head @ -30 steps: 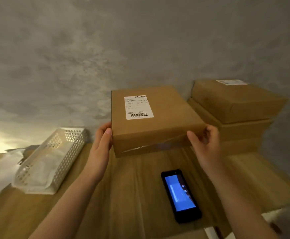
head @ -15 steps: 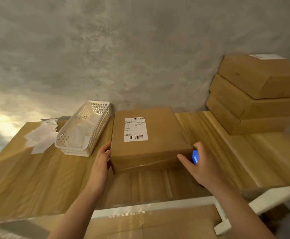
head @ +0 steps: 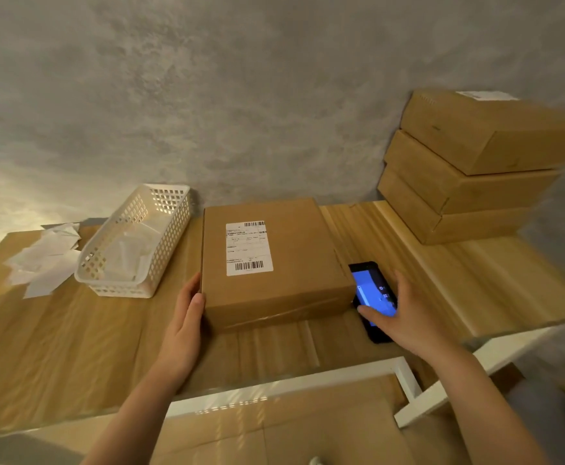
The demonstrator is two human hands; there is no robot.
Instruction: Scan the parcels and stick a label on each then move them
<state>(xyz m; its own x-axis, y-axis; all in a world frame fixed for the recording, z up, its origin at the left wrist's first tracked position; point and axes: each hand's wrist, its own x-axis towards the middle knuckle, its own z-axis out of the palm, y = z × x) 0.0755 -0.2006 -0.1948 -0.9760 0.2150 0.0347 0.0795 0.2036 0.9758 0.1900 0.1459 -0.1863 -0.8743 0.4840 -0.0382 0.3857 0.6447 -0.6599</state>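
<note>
A brown cardboard parcel [head: 294,260] with a white barcode label [head: 248,247] on top lies flat on the wooden table [head: 56,337]. My left hand [head: 184,327] rests against the parcel's left front corner with straight fingers. Just right of the parcel lies a black handheld scanner [head: 373,298] with a lit blue screen. My right hand [head: 408,317] lies over the scanner's right side, thumb across the screen and fingers curving round its far edge. A stack of three brown parcels [head: 469,172] stands at the back right against the wall.
A white perforated basket [head: 133,239] holding white sheets sits left of the parcel. Loose white paper backings [head: 44,258] lie further left. A grey wall runs behind the table. Below the table's front edge more brown cardboard [head: 274,431] shows.
The parcel came down from the air onto the table. My right hand left the parcel's right corner and moved right onto the scanner. My left hand stays at the left corner.
</note>
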